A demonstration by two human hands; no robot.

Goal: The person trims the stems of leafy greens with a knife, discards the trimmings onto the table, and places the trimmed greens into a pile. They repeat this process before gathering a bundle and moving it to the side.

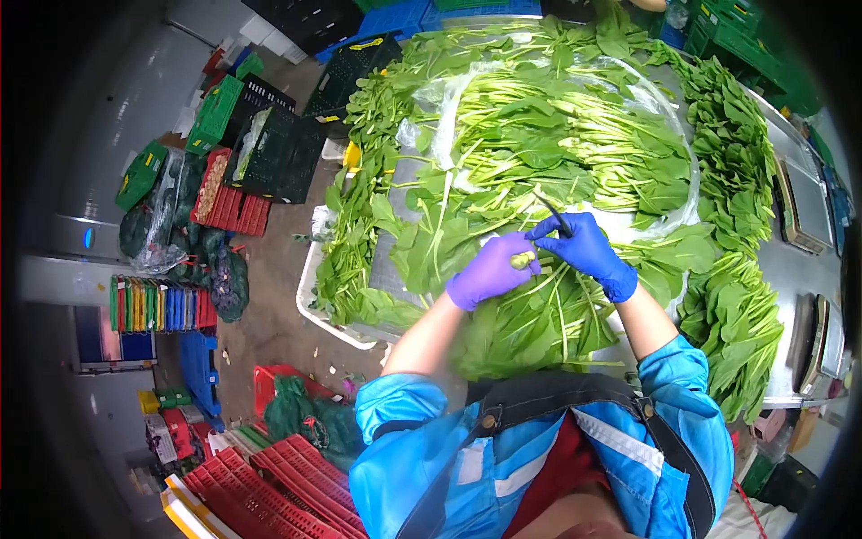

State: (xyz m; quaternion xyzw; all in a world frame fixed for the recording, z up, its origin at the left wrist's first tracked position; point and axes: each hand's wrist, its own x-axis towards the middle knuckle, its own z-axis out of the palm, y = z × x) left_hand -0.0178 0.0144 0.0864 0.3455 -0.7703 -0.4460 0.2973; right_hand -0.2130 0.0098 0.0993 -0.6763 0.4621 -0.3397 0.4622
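Observation:
My left hand (492, 272), in a purple glove, is closed round a bunch of leafy greens (522, 260). The pale cut stem ends poke out of the fist, and the leaves hang down towards my body. In a blue glove, my right hand (585, 251) grips a slim black knife (558, 221) that points up and away from me; the rest of it is hidden by the fingers. Both hands are close together, fingertips almost touching, above loose leaves. Just beyond them, piled greens (620, 148) with pale stems lie on a clear plastic sheet (669, 103).
Bunched greens (732, 153) line the metal table's (808, 216) right side. A white tub (312, 283) stands at its left edge. Dark crates (280, 153), red crates (242, 494) and net bags (229, 283) stand on the left floor. Weighing scales (804, 202) sit far right.

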